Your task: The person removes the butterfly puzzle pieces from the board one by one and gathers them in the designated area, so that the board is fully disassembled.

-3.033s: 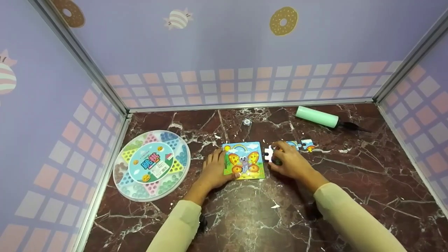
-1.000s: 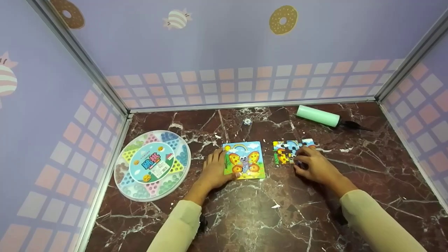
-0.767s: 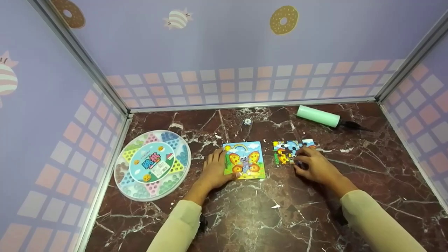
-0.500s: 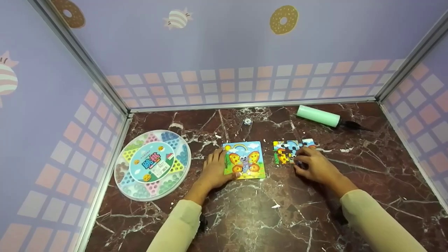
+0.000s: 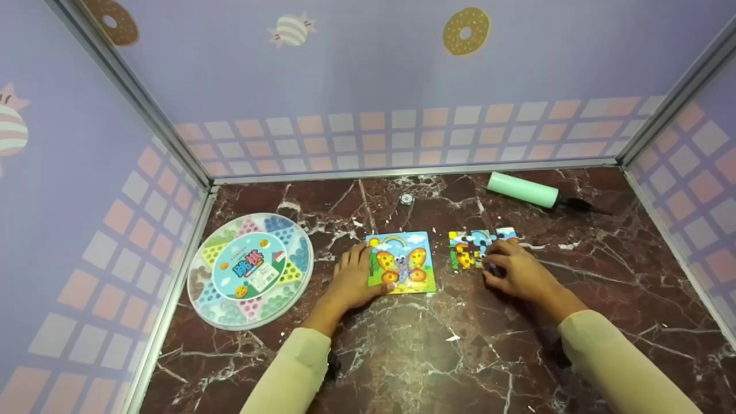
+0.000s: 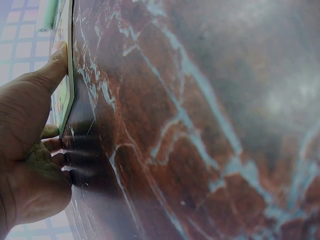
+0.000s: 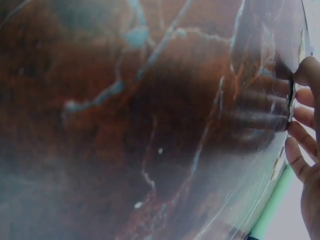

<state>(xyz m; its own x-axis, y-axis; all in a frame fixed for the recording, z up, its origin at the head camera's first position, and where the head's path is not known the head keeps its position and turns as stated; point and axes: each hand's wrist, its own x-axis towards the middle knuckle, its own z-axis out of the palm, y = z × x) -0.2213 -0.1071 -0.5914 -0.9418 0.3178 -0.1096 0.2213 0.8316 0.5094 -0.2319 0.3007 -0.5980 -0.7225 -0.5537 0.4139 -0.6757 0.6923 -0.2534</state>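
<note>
My left hand [image 5: 352, 279] rests at the left side of a square butterfly picture board [image 5: 411, 253]. Its thumb lies on the lower left of the picture, and the other fingers reach along the left edge. To the right of the board, several jigsaw pieces [image 5: 463, 260] lie partly joined, showing a sun, yellow wing and sky. My right hand [image 5: 517, 273] bends over their right side, with thumb and fingers pinching a puzzle piece that is mostly hidden beneath it. Beyond the fingertips shows a pale blue and white piece [image 5: 506, 233].
A round Chinese checkers set [image 5: 250, 271] with coloured marbles lies at the left. Near the back wall are a small round white-topped item [image 5: 407, 199] and a mint-green hand pump [image 5: 522, 190] with a black end. Patterned walls enclose the marbled tabletop [image 5: 414, 351] on three sides.
Since three seconds ago, my right hand has moved right from beside the board, and the piece it held there now sits with the joined pieces. Over the last second both hands stay still.
</note>
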